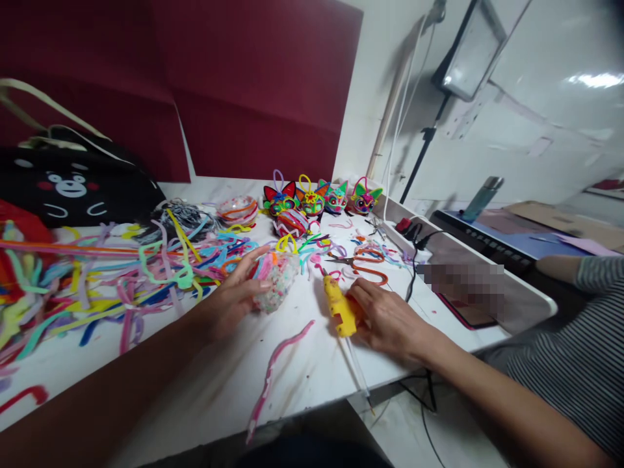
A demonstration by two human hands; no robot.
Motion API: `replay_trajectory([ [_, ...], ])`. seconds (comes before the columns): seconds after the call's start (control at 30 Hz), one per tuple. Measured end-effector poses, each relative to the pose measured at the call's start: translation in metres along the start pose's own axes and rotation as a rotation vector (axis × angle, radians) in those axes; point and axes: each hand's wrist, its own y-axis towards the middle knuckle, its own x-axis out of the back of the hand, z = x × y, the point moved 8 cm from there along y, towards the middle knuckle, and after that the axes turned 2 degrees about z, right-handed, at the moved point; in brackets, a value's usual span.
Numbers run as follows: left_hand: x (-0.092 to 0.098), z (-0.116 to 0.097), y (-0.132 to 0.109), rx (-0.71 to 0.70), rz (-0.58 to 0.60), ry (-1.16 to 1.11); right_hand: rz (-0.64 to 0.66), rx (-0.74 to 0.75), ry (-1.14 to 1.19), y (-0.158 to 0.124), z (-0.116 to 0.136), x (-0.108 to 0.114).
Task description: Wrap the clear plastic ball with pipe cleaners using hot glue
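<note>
While fuzzy strips (127,305) sprawl at the left, seemingly for easy picking, I see the left hand (236,292) holding a speckled ball (279,287) between thumb and fingers, probably to steady it; further right, a yellow glue gun (340,307) sits in the right hand's (383,316) grip, nozzle (324,272) forward, perhaps keeping skin off the tip.

Strips (129,286) left on table (302,383), scissors (351,261) right of strips, ornaments (312,204) behind scissors, glue gun (340,309) before scissors
</note>
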Motion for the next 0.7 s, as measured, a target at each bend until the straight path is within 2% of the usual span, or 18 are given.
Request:
replay_trajectory([
  [0.17,0.002,0.002,0.002,0.022,-0.043,-0.116,-0.264,0.14,0.162,-0.006,0.002,0.025],
  [0.27,0.006,0.001,0.003,0.027,-0.1,-0.155,-0.372,0.245,0.209,-0.003,0.005,0.034],
  [0.4,0.013,0.001,0.004,0.01,-0.073,0.044,-0.481,0.316,0.325,0.005,0.0,0.045],
  [0.5,0.017,-0.001,0.005,-0.129,-0.047,0.302,-0.478,0.27,0.496,0.012,-0.014,0.048],
  [0.6,0.011,0.0,0.005,-0.316,0.005,0.513,-0.374,0.178,0.744,0.02,-0.03,0.042],
  [0.7,0.002,0.01,0.005,-0.393,0.031,0.715,-0.282,0.122,0.981,0.027,-0.04,0.033],
])
